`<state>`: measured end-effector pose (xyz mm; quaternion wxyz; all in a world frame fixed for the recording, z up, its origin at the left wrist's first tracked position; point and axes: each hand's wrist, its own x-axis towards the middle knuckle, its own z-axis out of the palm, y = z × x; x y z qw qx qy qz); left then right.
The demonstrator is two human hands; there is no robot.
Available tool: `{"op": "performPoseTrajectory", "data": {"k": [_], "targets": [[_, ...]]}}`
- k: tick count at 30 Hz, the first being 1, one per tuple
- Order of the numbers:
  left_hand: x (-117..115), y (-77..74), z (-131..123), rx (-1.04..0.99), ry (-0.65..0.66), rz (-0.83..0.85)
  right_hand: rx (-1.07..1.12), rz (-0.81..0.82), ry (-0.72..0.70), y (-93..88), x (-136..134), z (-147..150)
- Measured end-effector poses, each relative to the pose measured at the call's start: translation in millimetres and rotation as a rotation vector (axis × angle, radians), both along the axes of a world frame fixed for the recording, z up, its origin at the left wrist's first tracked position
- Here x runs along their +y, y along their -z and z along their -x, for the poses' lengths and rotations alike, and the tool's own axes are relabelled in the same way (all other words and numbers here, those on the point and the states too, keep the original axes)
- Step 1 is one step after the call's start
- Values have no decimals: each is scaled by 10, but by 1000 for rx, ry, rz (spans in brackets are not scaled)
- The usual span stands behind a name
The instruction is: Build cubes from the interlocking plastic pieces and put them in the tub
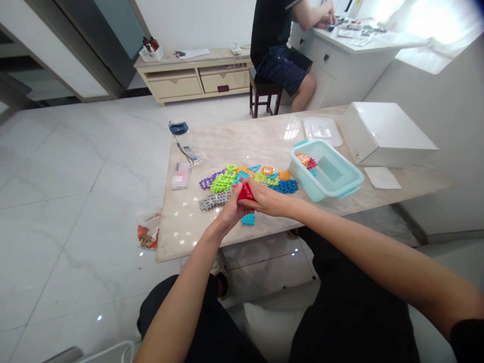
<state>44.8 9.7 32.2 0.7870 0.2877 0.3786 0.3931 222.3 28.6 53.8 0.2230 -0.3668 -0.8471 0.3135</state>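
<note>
Over the near part of the table, my left hand [233,205] and my right hand [266,197] meet around several red interlocking plastic tiles [245,192]. Both hands are closed on them, and the fingers partly hide how many there are. Just beyond lie green tiles [224,182], purple tiles [207,181], dark blue tiles [285,186] and orange tiles [268,170]. A row of grey tiles [214,200] rests left of my left hand. One light blue tile [248,220] lies on the table below my hands.
A light teal tub [327,176] with a few tiles inside stands at the right, its clear lid [322,131] behind it. A white box [389,132] sits farther right. At the left are a water bottle [187,143] and a plastic bag [148,233]. A person [282,50] sits beyond.
</note>
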Motion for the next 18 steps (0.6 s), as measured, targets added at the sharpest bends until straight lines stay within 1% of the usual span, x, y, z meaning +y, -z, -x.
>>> {"op": "performPoseTrajectory", "data": {"k": [4,7,10,13,18], "targets": [[19,-55,12,-14,54,28,0,10,31,46,22,-17],[16,-40,2,-17,33,39,12,13,30,77,31,-11],[-4,-4,-26,-28,6,40,31,-28,40,92,25,2],[-19,24,-49,-30,0,29,-4,-48,35,59,15,-2],[-26,21,-41,-53,14,14,-133,-17,17,-51,15,-2]]}}
